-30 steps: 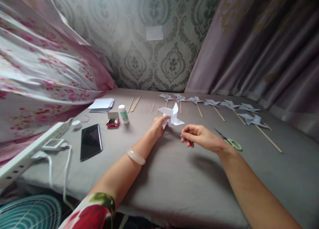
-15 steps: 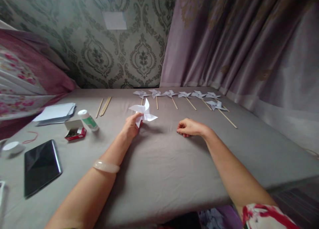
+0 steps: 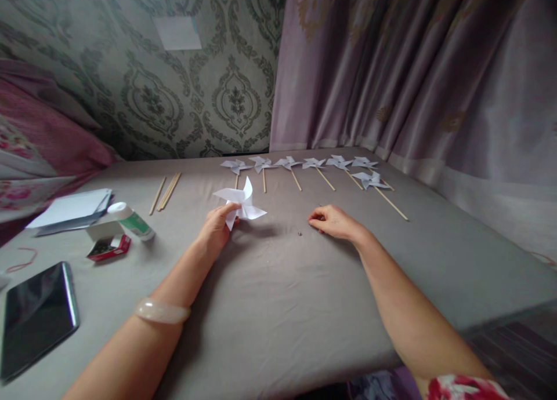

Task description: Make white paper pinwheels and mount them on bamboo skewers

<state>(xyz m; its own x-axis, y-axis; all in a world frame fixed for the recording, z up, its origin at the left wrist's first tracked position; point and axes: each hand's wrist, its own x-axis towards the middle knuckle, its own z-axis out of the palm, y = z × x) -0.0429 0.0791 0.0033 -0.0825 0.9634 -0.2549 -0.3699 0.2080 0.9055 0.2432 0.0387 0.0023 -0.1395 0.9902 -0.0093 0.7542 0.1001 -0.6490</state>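
A white paper pinwheel without a stick (image 3: pixel 246 207) is pinched by one blade between the thumb and fingers of my left hand (image 3: pixel 220 219), just above the cloth. My right hand (image 3: pixel 333 221) rests low over the table to the right, its fingers curled together. Whatever they hold, if anything, is too small or hidden to name. A tiny metallic piece (image 3: pixel 300 233) lies on the cloth left of my right fingertips. Several finished pinwheels on sticks (image 3: pixel 314 163) lie in a row behind the hands.
At the left are loose wooden sticks (image 3: pixel 169 191), a glue bottle (image 3: pixel 131 221), an open red box of small metal pieces (image 3: pixel 108 246), a stack of paper (image 3: pixel 72 210) and a dark tablet (image 3: pixel 39 316). A curtain (image 3: pixel 391 69) hangs behind the table's right side.
The view has turned a little to the right. The tiny metallic piece now shows on the cloth beside my right hand. My left hand keeps its hold on the pinwheel.
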